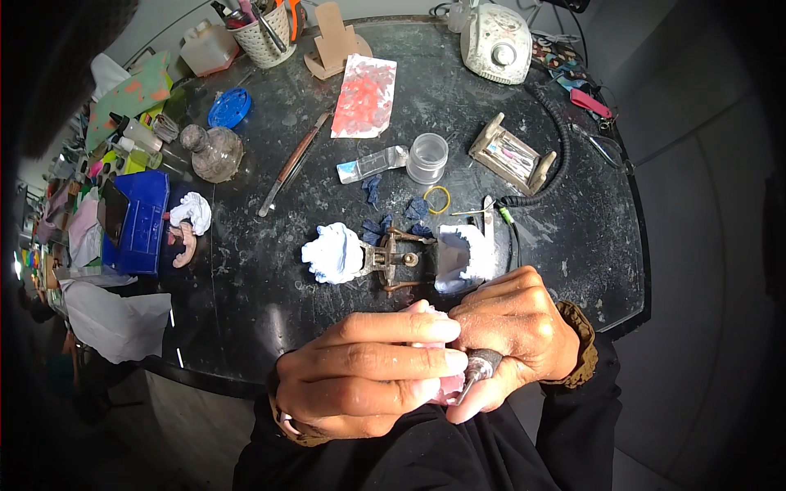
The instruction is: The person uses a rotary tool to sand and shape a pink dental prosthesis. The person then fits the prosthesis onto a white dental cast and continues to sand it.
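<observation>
Looks like a dental laboratory. Shows it through the metal articulator [408,259] between bluish-white plaster casts [334,254], the rotary handpiece [483,366], and a pink, horseshoe-shaped denture piece [187,248] beside a blue box [147,221]. Points the same way with a dial-fronted motor unit [495,45], its coiled cord [563,135], a rack of thin bits [542,172] and a brown-handled wax knife [295,162] on a dust-smeared black workbench [250,270].
</observation>
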Action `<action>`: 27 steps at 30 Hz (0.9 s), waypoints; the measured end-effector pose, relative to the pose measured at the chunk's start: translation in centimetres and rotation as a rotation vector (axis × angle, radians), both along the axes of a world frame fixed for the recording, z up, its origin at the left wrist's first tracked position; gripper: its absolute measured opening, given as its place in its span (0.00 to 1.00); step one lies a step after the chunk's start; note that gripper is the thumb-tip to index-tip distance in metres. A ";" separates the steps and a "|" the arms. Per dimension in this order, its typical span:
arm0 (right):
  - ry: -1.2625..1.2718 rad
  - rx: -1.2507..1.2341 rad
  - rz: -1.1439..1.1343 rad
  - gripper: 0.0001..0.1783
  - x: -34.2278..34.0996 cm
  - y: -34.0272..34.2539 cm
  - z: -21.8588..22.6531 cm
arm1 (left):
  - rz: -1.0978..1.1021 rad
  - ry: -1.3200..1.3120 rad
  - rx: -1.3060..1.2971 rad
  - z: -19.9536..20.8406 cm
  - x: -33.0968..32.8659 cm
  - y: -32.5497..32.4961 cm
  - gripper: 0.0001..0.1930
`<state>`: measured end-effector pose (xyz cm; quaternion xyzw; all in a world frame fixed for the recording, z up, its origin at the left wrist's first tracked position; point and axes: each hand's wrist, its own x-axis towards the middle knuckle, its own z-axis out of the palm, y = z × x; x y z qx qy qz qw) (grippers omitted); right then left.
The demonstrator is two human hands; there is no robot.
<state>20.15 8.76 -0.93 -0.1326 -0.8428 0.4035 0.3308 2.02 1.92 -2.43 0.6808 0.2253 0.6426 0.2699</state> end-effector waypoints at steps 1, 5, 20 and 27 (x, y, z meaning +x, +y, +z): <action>-0.022 0.009 0.004 0.26 0.1 0.1 0.1 | 0.002 0.004 0.002 0.0 0.0 0.0 0.06; -0.035 0.017 0.003 0.26 0.0 0.1 0.1 | -0.012 0.005 -0.014 0.0 -0.1 0.0 0.06; -0.051 0.064 -0.024 0.26 0.2 0.3 0.2 | 0.136 0.156 -0.058 0.8 0.4 -0.1 0.15; -0.055 0.063 -0.017 0.27 0.1 0.3 0.1 | 0.121 0.161 -0.061 1.0 0.4 0.1 0.15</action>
